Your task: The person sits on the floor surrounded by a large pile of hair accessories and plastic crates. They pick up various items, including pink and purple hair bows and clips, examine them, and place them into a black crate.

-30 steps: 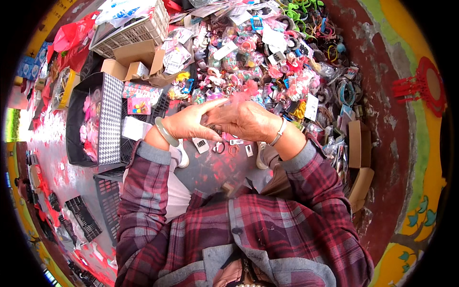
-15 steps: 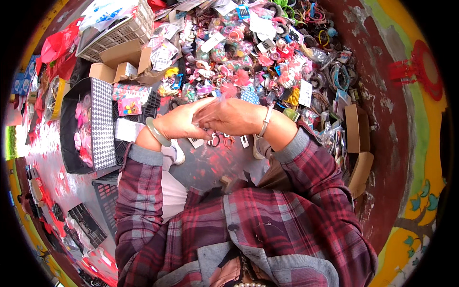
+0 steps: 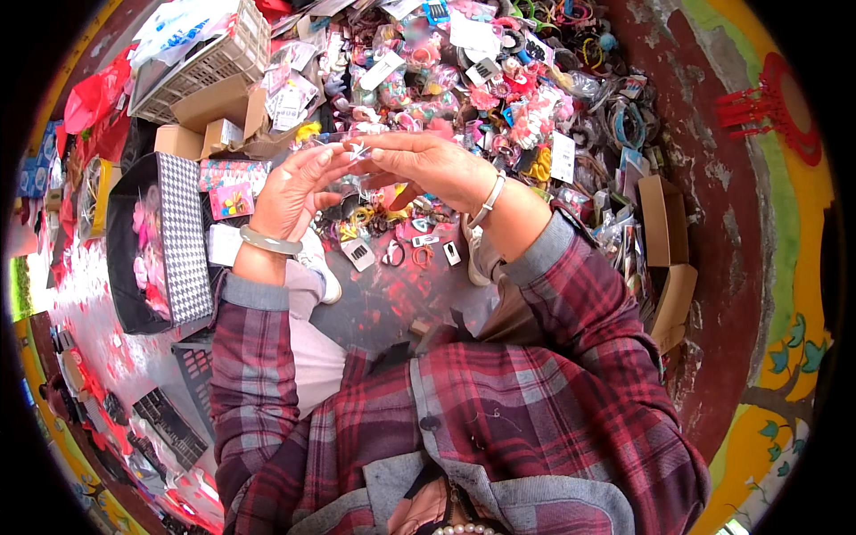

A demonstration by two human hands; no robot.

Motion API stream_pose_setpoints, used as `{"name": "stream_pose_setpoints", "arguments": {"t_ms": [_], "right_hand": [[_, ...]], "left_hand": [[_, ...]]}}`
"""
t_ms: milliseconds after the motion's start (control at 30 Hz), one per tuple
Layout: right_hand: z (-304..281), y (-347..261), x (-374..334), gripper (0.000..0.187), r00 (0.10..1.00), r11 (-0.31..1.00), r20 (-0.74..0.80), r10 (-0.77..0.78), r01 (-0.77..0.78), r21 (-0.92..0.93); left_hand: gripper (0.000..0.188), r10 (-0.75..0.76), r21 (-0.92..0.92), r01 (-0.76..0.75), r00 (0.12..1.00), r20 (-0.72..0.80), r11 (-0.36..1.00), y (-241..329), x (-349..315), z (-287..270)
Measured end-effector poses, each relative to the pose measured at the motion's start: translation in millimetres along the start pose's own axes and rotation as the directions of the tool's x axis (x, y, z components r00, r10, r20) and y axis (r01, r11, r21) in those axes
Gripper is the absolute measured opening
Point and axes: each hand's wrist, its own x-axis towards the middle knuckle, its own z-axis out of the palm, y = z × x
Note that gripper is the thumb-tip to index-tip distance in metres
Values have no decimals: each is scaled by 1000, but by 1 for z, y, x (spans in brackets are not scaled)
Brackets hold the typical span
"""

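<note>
My left hand (image 3: 287, 198), with a pale bangle at the wrist, is raised over the floor in front of me. Its thumb and fingertips close on a small white, spiky piece (image 3: 358, 151) whose kind I cannot make out. From the other side my right hand (image 3: 439, 171), wearing a silver bracelet, meets the same piece with its thumb and fingers. Beneath the hands lie small goods: a dark hair tie (image 3: 393, 254), an orange hair tie (image 3: 422, 256) and a white card with black clips (image 3: 358, 254).
A large heap of hair accessories (image 3: 526, 116) spreads ahead. At left stand a houndstooth fabric box (image 3: 185, 241) holding pink items, a cardboard box (image 3: 218, 102) and a plastic crate (image 3: 241, 62). Another open cardboard box (image 3: 664, 218) lies right of the heap, near the dark red wall (image 3: 713, 223).
My hands have come apart from their overlap, tilting up and slightly away from me, and the small white piece now shows between the fingertips. The view has shifted slightly.
</note>
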Motion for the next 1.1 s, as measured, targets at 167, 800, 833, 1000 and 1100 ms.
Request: {"name": "stream_pose_setpoints", "arguments": {"t_ms": [167,800,833,1000,1100], "right_hand": [[1,4,0,44,993,999,108,51,-51,-4],[-1,-1,8,41,988,995,153,-27,40,-88],[2,0,7,40,972,984,206,-116,141,-109],[6,0,15,41,982,987,182,-45,72,-141],[9,-7,22,43,979,970,199,-52,97,-224]], "left_hand": [[44,-5,-89,7,1000,24,996,-2,-4,3],[44,-7,-42,7,1000,2,999,-2,-7,4],[44,-8,-45,8,1000,-12,999,-3,-10,5],[37,-20,-49,17,997,-69,999,-3,-9,2],[39,25,-81,-32,996,-86,996,-2,-11,-2]]}}
